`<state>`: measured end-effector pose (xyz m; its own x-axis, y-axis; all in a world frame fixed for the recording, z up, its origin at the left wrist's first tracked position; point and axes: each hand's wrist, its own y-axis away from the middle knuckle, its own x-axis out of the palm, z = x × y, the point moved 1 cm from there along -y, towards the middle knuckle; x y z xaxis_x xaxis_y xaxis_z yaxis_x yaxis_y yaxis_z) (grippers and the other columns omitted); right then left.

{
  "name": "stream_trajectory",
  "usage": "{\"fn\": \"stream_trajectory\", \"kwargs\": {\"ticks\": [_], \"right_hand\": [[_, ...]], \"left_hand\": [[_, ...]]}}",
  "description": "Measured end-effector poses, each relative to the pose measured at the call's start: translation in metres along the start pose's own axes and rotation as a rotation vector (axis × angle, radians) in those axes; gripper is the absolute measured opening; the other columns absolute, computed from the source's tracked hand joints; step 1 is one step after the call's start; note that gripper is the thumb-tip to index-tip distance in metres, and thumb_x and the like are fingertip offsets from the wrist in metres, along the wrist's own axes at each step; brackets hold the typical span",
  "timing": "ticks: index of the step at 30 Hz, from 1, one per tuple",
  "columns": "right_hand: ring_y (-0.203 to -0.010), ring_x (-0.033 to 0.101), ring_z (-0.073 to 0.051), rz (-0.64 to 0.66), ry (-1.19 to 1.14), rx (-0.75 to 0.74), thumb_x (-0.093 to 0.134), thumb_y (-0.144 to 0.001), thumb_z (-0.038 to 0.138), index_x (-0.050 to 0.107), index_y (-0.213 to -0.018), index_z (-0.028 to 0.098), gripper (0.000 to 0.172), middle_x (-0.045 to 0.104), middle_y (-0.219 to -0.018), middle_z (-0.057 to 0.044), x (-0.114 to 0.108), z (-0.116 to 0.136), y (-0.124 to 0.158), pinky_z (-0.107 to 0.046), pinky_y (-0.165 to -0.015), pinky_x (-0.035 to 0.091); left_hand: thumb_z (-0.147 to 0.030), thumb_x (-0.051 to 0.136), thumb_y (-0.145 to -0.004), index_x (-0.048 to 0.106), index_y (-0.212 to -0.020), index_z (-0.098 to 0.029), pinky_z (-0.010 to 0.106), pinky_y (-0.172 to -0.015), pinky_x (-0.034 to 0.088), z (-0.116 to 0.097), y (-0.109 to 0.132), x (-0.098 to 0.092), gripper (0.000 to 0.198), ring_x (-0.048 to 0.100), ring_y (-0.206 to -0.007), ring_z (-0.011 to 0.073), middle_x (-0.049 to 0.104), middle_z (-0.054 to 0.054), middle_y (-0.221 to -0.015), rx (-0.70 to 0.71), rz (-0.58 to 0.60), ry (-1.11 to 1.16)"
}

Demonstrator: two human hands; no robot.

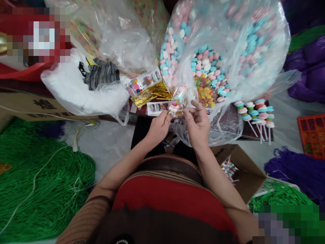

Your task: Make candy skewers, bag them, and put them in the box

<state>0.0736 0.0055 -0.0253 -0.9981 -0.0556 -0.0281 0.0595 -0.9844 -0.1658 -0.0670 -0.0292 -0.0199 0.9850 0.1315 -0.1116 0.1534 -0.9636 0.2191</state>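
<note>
My left hand (160, 126) is closed, thumb against fingers, around the lower end of a wrapped candy skewer (175, 105). Pink, white and blue sweets show through its clear sleeve. Just right of it, my right hand (198, 122) is curled with thumb and fingertips close together; whatever they pinch is too small to make out. Gold twist ties (154, 92) lie beyond my left hand, beside printed clear sleeves (146, 81). Past my right hand, an open plastic bag (182, 73) holds pink, blue and white candies (205, 61) and gummy rings (205, 90).
Several unwrapped candy skewers (261, 113) lie at the table's right edge. A cardboard box (247, 176) with wrapped pieces stands below. A striped glove (103, 74) rests on a white bag (66, 81) at left. Green cords (45, 183) and purple cords (297, 173) cover parts of the floor.
</note>
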Motion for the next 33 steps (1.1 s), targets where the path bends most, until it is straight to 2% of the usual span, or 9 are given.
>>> {"fn": "stream_trajectory", "kwargs": {"ticks": [2,4,6,11,17,23,26,29,33], "right_hand": [[-0.08,0.068,-0.017,-0.039,0.121,-0.074,0.07,-0.091,0.044,0.073,-0.106,0.03,0.021,0.074,-0.091,-0.001,-0.002,0.005,0.006,-0.035,-0.082,0.059],[-0.077,0.065,-0.017,0.017,0.205,-0.128,0.07,-0.09,0.038,0.075,-0.1,0.029,0.014,0.072,-0.086,0.0,0.0,0.008,0.01,-0.035,-0.079,0.057],[-0.074,0.063,-0.016,0.061,0.246,-0.165,0.071,-0.089,0.033,0.076,-0.102,0.03,0.015,0.07,-0.083,0.001,0.003,0.008,0.012,-0.035,-0.076,0.056],[-0.071,0.061,-0.016,0.045,0.249,-0.166,0.07,-0.087,0.029,0.077,-0.097,0.029,0.012,0.07,-0.08,0.001,0.006,0.004,0.011,-0.034,-0.072,0.054],[-0.081,0.068,-0.018,0.061,0.206,-0.183,0.069,-0.087,0.025,0.077,-0.09,0.03,0.01,0.075,-0.086,0.0,0.006,0.003,0.011,-0.036,-0.078,0.056],[-0.083,0.067,-0.019,0.095,0.279,-0.23,0.064,-0.091,0.027,0.073,-0.084,0.028,0.012,0.073,-0.084,-0.001,0.006,-0.001,0.011,-0.037,-0.082,0.056],[-0.084,0.065,-0.019,0.088,0.282,-0.19,0.063,-0.092,0.031,0.07,-0.084,0.026,0.012,0.07,-0.084,-0.001,0.006,-0.003,0.012,-0.036,-0.081,0.055],[-0.079,0.064,-0.017,0.079,0.12,-0.056,0.064,-0.093,0.037,0.067,-0.087,0.025,0.013,0.069,-0.085,-0.001,0.006,-0.005,0.011,-0.032,-0.073,0.054],[-0.073,0.065,-0.014,0.026,-0.169,0.074,0.067,-0.091,0.047,0.061,-0.089,0.026,0.023,0.072,-0.089,0.0,0.006,-0.006,0.006,-0.028,-0.065,0.053]], "left_hand": [[-0.024,0.051,-0.099,0.056,-0.087,-0.02,0.025,-0.066,0.04,0.001,0.001,0.0,0.013,0.054,-0.065,0.0139,0.057,0.0,-0.071,0.112,-0.064,-0.28],[-0.025,0.049,-0.099,0.058,-0.093,-0.02,0.028,-0.07,0.042,0.003,0.003,0.002,0.011,0.061,-0.071,0.0181,0.063,0.003,-0.075,0.175,-0.069,-0.463],[-0.025,0.045,-0.101,0.058,-0.1,-0.019,0.028,-0.069,0.042,0.005,0.005,0.006,0.015,0.065,-0.074,0.021,0.067,0.006,-0.079,0.191,-0.042,-0.572],[-0.028,0.038,-0.103,0.057,-0.106,-0.016,0.029,-0.066,0.042,0.008,0.008,0.014,0.022,0.068,-0.073,0.0233,0.071,0.011,-0.083,0.208,-0.008,-0.699],[-0.028,0.041,-0.101,0.056,-0.098,-0.018,0.028,-0.065,0.038,0.013,0.007,0.015,0.018,0.064,-0.068,0.0211,0.068,0.009,-0.078,0.227,-0.028,-0.669],[-0.028,0.043,-0.1,0.055,-0.098,-0.02,0.027,-0.065,0.038,0.017,0.007,0.013,0.015,0.062,-0.067,0.0192,0.064,0.004,-0.074,0.223,-0.038,-0.564],[-0.028,0.044,-0.1,0.056,-0.102,-0.021,0.027,-0.067,0.04,0.016,0.005,0.011,0.014,0.061,-0.069,0.0181,0.065,0.003,-0.076,0.21,-0.008,-0.487],[-0.03,0.046,-0.101,0.057,-0.106,-0.021,0.025,-0.067,0.042,0.016,0.002,0.007,0.015,0.06,-0.069,0.0148,0.066,0.002,-0.079,0.184,0.037,-0.318],[-0.039,0.047,-0.102,0.055,-0.1,-0.021,0.02,-0.059,0.039,0.018,0.0,0.006,0.02,0.051,-0.058,0.0093,0.057,-0.004,-0.067,0.046,0.068,-0.05]]}}
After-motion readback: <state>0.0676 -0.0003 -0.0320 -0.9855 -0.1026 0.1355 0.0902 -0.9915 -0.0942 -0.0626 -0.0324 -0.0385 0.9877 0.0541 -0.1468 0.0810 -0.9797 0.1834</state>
